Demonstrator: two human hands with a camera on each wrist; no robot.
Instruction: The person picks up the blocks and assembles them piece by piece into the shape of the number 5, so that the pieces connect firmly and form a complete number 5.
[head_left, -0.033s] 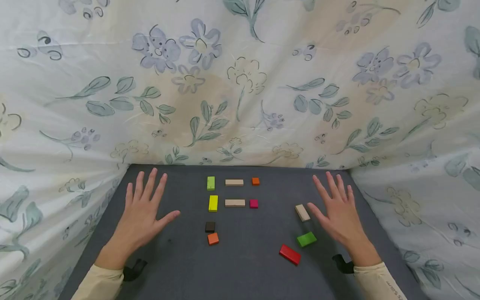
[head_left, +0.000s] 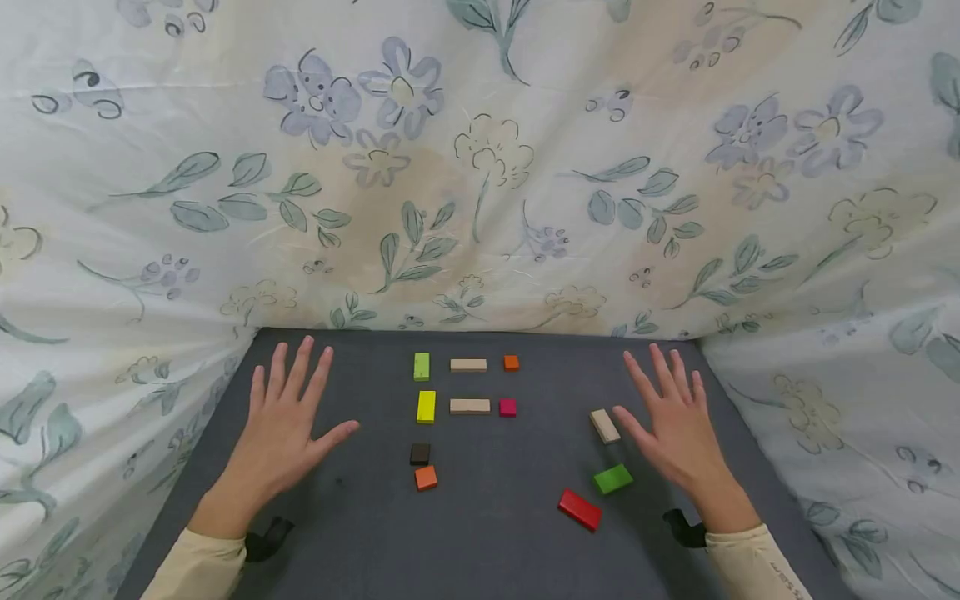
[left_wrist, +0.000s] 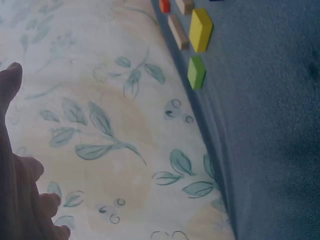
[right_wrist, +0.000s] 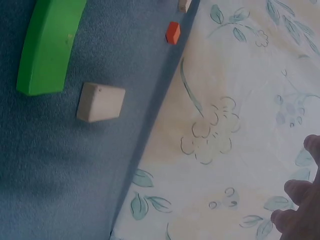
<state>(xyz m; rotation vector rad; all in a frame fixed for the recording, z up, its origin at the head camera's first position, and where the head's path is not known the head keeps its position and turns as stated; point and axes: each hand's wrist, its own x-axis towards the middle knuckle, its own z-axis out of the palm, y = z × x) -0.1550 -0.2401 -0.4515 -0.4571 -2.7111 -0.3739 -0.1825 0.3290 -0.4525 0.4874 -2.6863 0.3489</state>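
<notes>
My left hand (head_left: 282,437) has its fingers straight and spread, holding nothing, left of the blocks. On the right, my right hand (head_left: 678,433) is likewise spread and holds nothing. Nearest to it lie a plain wooden block (head_left: 604,426), a green block (head_left: 613,478) and a red block (head_left: 580,509), all turned at angles. Toward the left hand are a lime block (head_left: 422,367), a yellow block (head_left: 426,407), a dark block (head_left: 420,454) and an orange block (head_left: 426,477). Only some fingers show in each wrist view.
Mid-table lie two wooden blocks, a far one (head_left: 468,365) and a nearer one (head_left: 470,406), beside a small orange block (head_left: 511,362) and a magenta block (head_left: 507,407). A floral cloth (head_left: 495,275) hangs around the dark grey table (head_left: 495,542). Black bands sit below both wrists.
</notes>
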